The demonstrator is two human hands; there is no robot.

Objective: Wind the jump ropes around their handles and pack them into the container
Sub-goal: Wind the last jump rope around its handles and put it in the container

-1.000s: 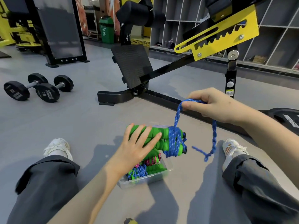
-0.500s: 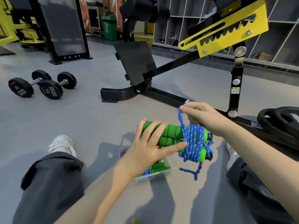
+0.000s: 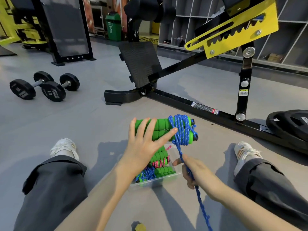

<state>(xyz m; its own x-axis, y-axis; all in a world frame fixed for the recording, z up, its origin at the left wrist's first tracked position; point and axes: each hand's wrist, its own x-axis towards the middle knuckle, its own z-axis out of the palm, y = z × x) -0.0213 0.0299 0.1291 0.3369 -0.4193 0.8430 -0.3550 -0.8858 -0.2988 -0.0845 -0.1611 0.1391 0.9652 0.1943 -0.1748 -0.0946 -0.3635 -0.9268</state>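
My left hand (image 3: 143, 142) grips two green foam handles (image 3: 160, 126) held side by side above the floor. A blue rope (image 3: 181, 130) is coiled several times round their right ends. From the coil the rope runs down into my right hand (image 3: 194, 170), which grips it; the loose tail hangs below toward the bottom edge. Under the handles a clear plastic container (image 3: 175, 175) sits on the floor between my legs. It holds wound ropes with green handles, one pink (image 3: 160, 162) and one blue (image 3: 147, 173).
A black and yellow gym bench frame (image 3: 196, 104) crosses the floor just beyond the handles. Weight plates (image 3: 291, 125) lie at the right, two dumbbells (image 3: 45, 87) at the left. My legs and white shoes flank the container. A small yellow object (image 3: 140, 227) lies at the bottom edge.
My right hand has swung from above the handles down to below them, drawing the blue rope round and adding turns to the coil. My left hand has lifted the handles a little.
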